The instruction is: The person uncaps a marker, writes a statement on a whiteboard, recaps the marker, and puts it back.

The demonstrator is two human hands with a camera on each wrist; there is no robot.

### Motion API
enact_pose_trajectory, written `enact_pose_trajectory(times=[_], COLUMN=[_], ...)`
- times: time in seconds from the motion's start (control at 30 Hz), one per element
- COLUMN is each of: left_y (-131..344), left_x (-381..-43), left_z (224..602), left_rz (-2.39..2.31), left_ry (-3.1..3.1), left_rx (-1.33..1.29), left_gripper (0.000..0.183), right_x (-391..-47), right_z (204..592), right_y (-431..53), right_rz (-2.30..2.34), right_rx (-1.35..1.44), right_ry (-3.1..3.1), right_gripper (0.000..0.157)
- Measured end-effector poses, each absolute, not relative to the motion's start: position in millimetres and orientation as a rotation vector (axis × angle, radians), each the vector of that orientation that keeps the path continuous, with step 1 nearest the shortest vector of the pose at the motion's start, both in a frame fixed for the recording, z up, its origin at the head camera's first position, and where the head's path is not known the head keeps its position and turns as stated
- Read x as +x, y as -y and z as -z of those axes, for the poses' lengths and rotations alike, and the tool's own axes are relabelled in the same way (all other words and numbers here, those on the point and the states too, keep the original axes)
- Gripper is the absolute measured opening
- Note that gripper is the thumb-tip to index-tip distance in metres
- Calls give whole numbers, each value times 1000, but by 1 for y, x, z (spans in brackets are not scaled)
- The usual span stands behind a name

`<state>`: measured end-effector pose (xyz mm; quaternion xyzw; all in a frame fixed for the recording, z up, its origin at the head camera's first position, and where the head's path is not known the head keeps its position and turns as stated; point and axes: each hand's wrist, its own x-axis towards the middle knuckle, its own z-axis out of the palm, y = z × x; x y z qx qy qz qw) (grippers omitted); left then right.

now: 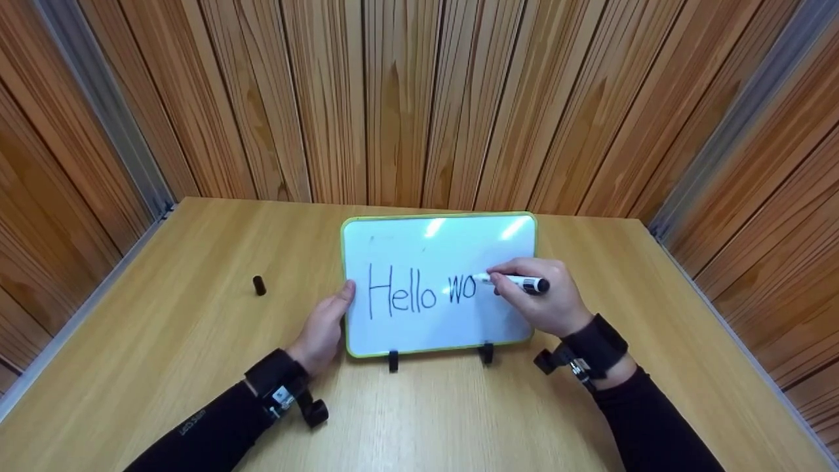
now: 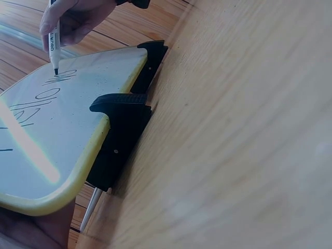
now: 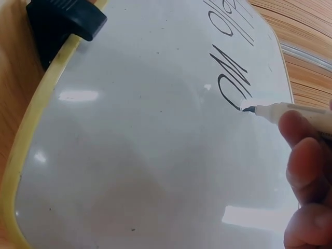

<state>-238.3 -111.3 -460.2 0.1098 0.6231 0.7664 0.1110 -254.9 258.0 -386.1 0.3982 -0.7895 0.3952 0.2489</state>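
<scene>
A small whiteboard with a yellow-green rim leans back on a stand with black feet. "Hello wo" is written across it in black. My left hand grips the board's left edge, thumb at the front rim and the other fingers hidden behind. In my right hand a white marker with a black end is pinched between thumb and fingers. Its dark tip touches the board at the letter "o", seen closest in the right wrist view.
A black marker cap lies on the wooden table, left of the board. Wood-panelled walls rise behind the table and at both sides. Each wrist wears a black strap with a camera.
</scene>
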Motion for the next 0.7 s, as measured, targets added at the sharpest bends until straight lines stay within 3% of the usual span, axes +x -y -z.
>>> enact_pose_trajectory(times=[0.7], left_y=[110], left_x=[-238], left_z=[460], left_rz=[-2254], left_ry=[-1825], left_rx=[323], left_gripper=[66], right_x=[-254], right_z=[386], right_y=[-259], right_rz=[-1156], right_rx=[1132], right_ry=[2120], right_gripper=[17])
